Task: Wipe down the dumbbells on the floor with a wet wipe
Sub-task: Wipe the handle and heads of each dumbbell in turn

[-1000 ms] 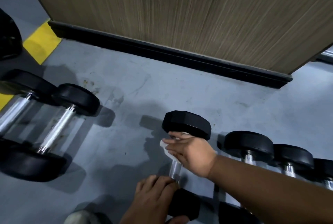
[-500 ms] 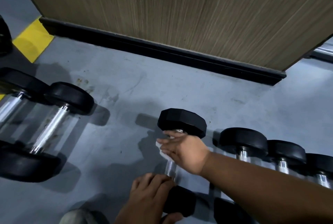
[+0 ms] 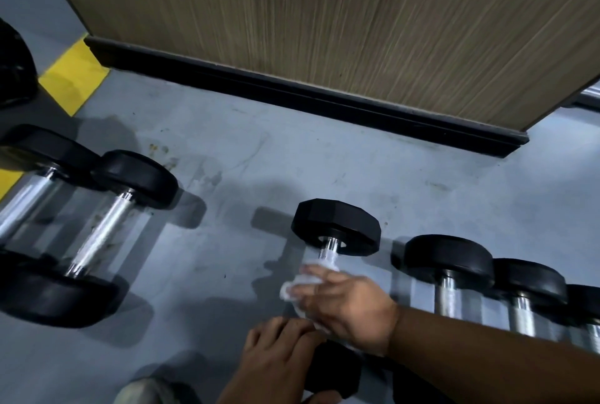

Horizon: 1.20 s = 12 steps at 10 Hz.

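Note:
A small dumbbell with black hexagonal heads and a chrome handle lies on the grey floor in the lower middle. My right hand is wrapped around its handle with a white wet wipe between fingers and bar. A short bare stretch of handle shows above the wipe, near the far head. My left hand grips the near head, which it partly hides.
Two large dumbbells lie at the left. A row of round-headed dumbbells runs to the right edge. A wood-panelled wall with a black skirting stands behind. A yellow floor marking sits at far left. A shoe tip shows at the bottom.
My right hand has slid with the wipe down the handle toward me, away from the far head, uncovering the bar there. My left hand stays on the near head.

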Tool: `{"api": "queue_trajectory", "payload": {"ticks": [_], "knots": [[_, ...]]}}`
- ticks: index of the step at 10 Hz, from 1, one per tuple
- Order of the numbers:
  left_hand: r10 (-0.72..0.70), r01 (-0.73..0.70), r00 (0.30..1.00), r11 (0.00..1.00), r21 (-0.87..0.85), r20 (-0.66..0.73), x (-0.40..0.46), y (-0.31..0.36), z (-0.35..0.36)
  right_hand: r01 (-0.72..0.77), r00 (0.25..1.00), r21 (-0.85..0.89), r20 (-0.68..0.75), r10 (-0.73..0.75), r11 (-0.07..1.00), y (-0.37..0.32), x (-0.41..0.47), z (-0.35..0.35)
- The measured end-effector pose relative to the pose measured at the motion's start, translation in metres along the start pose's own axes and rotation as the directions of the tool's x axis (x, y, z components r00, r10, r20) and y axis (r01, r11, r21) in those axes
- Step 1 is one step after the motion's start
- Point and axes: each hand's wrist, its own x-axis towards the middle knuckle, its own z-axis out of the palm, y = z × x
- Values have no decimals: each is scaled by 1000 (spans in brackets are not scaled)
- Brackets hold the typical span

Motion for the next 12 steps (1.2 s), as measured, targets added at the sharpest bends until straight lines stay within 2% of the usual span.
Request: {"api": "queue_trajectory", "payload": {"ticks": [1, 2, 4, 5, 6, 7, 8, 9, 10, 11, 12], "knots": [[-21, 21, 999, 1000, 17, -29, 2, 4, 1, 92, 992, 44, 87, -96, 995, -1, -6, -1], [-14, 15, 999, 999, 49, -33, 1, 6, 3, 90, 993, -79, 82, -84, 993, 23, 8, -13], [15, -7, 997, 994, 107, -69, 1, 11, 6, -116, 991, -99, -78, 108, 988, 22, 8, -8], [12, 7, 993, 987, 163, -121, 5, 15, 6, -32, 999, -43, -14, 31, 999, 6, -4, 0], [-20, 36, 995, 985, 168, -94, 8, 30, 14, 88, 990, 9, 107, -88, 996, 6, -10, -5], [28, -15, 997, 985, 171, -76, 9, 42, 24, 57, 994, -73, 92, -50, 996, 18, -3, -12], [21, -6, 999, 959, 282, -51, 20, 48, 12, -150, 988, -141, -60, 143, 978, 31, -2, -20], [170, -69, 982, 719, 692, -79, 32, 50, 35, -151, 988, -135, -59, 144, 979, 27, -16, -17], [-601, 607, 783, 680, 412, -163, 98, 66, 116, -10, 998, -18, 57, 11, 1000, 10, -35, -10], [-690, 672, 718, 654, 348, -88, 101, 69, 119, 63, 992, -47, 112, -57, 997, 11, -29, -13], [-149, 159, 987, 836, 526, -61, 33, 44, 42, -33, 999, -140, 34, 39, 990, 30, -9, -19]]}}
